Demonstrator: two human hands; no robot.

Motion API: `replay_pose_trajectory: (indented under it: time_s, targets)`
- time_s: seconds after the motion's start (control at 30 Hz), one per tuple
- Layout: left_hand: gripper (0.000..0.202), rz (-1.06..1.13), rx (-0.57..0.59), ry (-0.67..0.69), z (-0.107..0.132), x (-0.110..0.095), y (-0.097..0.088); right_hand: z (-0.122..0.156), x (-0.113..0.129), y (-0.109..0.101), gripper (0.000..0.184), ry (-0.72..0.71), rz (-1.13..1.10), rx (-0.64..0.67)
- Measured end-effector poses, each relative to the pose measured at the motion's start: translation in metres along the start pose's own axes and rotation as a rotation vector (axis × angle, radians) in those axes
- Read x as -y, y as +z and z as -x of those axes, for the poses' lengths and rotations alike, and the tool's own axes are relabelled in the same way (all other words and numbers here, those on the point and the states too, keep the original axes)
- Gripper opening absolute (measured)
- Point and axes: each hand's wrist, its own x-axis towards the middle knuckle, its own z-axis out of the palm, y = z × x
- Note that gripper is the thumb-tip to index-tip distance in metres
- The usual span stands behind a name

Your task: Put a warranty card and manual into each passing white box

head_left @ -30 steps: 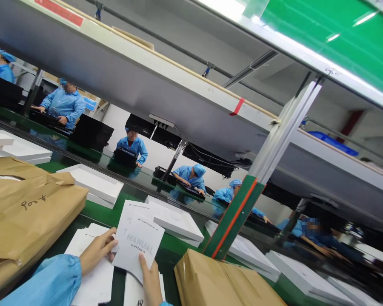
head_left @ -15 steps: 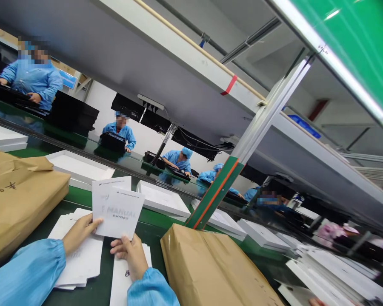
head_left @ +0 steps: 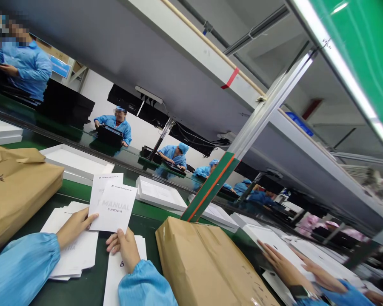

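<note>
Two white manuals overlap in front of me. My left hand (head_left: 78,224) pinches the rear manual (head_left: 97,191) near its lower left edge. The front manual (head_left: 117,208), printed "MANUAL" and "HYTAB", has its lower edge between the thumb and fingers of my right hand (head_left: 125,246). Under my left hand lies an untidy stack of white manuals (head_left: 86,253) on the green work surface. A second white printed pile (head_left: 112,276) sits below my right hand, partly covered by it.
Brown paper packages stand at the left (head_left: 22,191) and right (head_left: 207,263). White box trays (head_left: 161,193) line the conveyor behind. A green and metal post (head_left: 210,187) rises ahead. A co-worker's hands (head_left: 284,263) reach over white boxes at the right.
My view has shifted slightly. The front manual has tilted and moved a little left across the rear one, both still in my hands. A co-worker's hands have come into view at right.
</note>
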Motion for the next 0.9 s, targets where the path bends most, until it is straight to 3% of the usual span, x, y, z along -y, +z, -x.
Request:
replay_pose_trajectory:
  time_s: [0.9]
  targets:
    - [0.029, -0.075, 0.004, -0.013, 0.0011, -0.0042, -0.0027, -0.0008, 0.0008, 0.0007, 0.056, -0.012, 0.021, -0.003]
